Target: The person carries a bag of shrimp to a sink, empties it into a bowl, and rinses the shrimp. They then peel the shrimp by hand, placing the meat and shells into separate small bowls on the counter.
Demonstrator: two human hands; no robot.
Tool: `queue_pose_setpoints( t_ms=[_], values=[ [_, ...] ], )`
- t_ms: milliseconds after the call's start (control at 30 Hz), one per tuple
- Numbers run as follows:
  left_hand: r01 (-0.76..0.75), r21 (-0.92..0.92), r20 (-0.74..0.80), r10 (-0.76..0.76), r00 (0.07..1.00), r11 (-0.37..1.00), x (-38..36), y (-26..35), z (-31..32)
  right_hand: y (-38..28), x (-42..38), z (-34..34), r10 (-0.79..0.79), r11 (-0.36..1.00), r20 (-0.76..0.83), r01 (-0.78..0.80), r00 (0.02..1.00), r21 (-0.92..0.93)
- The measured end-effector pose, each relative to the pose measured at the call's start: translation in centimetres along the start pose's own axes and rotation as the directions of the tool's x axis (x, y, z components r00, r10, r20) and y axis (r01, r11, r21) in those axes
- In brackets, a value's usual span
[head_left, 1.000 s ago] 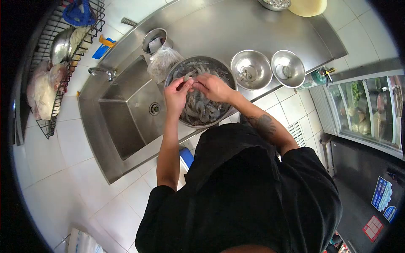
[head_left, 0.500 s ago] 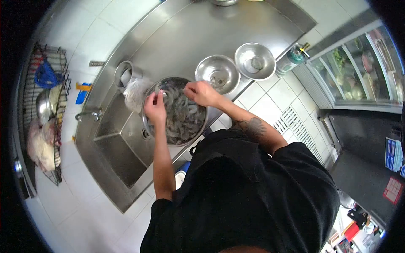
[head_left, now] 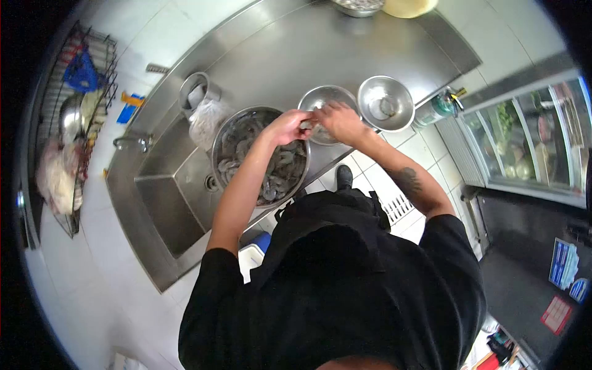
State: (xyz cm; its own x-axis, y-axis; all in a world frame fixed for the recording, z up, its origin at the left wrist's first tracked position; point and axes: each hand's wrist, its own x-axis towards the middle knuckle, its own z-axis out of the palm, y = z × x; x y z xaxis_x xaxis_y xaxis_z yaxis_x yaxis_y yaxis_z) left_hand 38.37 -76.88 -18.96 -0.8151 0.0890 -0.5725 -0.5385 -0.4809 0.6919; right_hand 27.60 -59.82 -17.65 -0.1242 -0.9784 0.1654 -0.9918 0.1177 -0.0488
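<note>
A large steel bowl full of grey raw shrimp sits over the sink's right edge. Above its far right rim, my left hand is closed, pinching what looks like a shrimp, mostly hidden by the fingers. My right hand meets its fingertips over a smaller steel bowl. Its fingers are curled, and whatever they grip cannot be made out. That smaller bowl is partly covered by my hands. Beside it, a second small steel bowl has a little something at its bottom.
A clear plastic bag and a steel pot stand left of the shrimp bowl, by the sink basin and faucet. Another filled bowl is at the counter's far edge. A glass-front fridge stands right.
Both hands have moved right, from above the shrimp bowl to the smaller bowl, and come together. The camera view has shifted slightly.
</note>
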Motion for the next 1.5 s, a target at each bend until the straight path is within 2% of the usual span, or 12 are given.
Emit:
queue_pose_setpoints(
  t_ms=[133,300,700,833,900,967,1033,1067,1133,1300,1433,1500],
  values=[
    [0.079,0.118,-0.064,-0.072,0.995,0.99,0.4,-0.6,0.2,1.4,-0.4,0.9,-0.083,0.993,0.056,0.078,0.995,0.092],
    [-0.318,0.629,-0.035,0.434,0.9,0.709,0.8,-0.9,-0.8,3.2,-0.3,1.6,0.063,0.884,0.097,-0.1,0.993,0.458],
    [-0.334,0.263,-0.064,0.361,0.93,0.905,-1.0,0.1,-2.2,1.2,-2.1,1.4,0.313,0.041,0.24,-0.266,0.919,0.963],
    [-0.309,0.351,-0.139,0.376,0.916,0.884,-1.7,0.5,-4.9,4.0,-3.5,0.8,0.311,0.074,0.26,-0.296,0.914,0.952],
    [-0.325,0.325,-0.135,0.384,0.913,0.888,-1.5,0.6,-4.2,4.4,-2.6,2.1,0.26,0.785,0.254,-0.357,0.932,0.506],
    [-0.373,0.281,-0.059,0.404,0.913,0.884,-0.7,0.7,-2.3,3.7,-2.0,4.3,0.3,0.79,0.025,-0.263,0.954,0.554],
    [-0.4,0.433,-0.081,0.476,0.876,0.808,0.0,0.6,-0.6,1.5,-0.4,1.4,0.437,0.127,0.359,-0.452,0.825,0.883],
    [-0.463,0.487,-0.094,0.572,0.815,0.74,0.5,0.1,-0.2,1.0,0.0,0.9,0.446,0.124,0.36,-0.456,0.819,0.881],
    [-0.432,0.675,-0.079,0.641,0.763,0.598,0.6,-0.6,0.6,0.2,0.5,0.6,0.454,-0.389,0.485,-0.323,0.748,0.863],
    [-0.426,0.904,0.188,0.894,0.407,0.004,-0.8,-0.5,3.1,0.0,0.9,2.0,0.535,-0.476,0.415,-0.143,0.736,0.868],
    [-0.563,0.5,-0.132,0.7,0.702,0.658,-1.2,0.3,3.3,-0.2,0.7,1.0,0.577,-0.394,0.355,-0.131,0.736,0.91],
    [-0.525,0.367,-0.176,0.612,0.771,0.768,-2.0,1.4,3.4,-0.1,0.5,1.5,0.587,-0.368,0.329,-0.118,0.74,0.922]
  ],
)
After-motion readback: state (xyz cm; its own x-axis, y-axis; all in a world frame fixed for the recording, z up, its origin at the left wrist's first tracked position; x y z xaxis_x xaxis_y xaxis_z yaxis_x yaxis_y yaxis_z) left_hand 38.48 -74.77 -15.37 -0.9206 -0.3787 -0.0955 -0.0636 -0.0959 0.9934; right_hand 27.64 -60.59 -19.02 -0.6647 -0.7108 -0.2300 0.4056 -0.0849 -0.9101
